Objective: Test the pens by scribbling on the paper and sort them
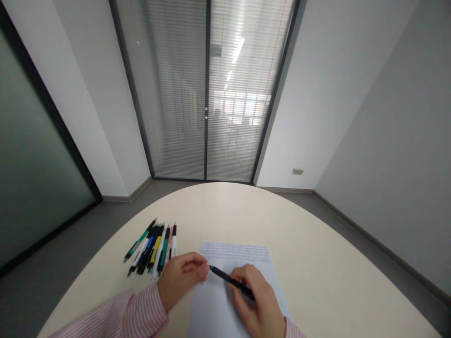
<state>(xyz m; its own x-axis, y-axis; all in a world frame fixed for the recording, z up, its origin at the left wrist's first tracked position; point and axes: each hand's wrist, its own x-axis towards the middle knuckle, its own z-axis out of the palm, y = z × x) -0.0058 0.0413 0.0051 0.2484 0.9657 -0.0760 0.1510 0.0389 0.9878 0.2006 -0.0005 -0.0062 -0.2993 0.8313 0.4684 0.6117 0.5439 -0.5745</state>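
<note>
A black pen (225, 276) lies slantwise in my right hand (259, 300), whose fingers are wrapped round its barrel. The pen's pale tip points up and left, at the fingertips of my left hand (183, 276). Those fingers are pinched together at the tip; what they hold, if anything, is too small to tell. Under both hands is a white sheet of paper (214, 305) with several lines of writing across its top. Just left of my left hand lies a group of pens (155, 246) in black, green, blue, yellow, white and pink.
The pale round table (317, 263) extends ahead and to both sides, its curved edge in view. Beyond it stand a glass partition with blinds (232, 141) and white walls (303, 117). A frosted panel is at the far left.
</note>
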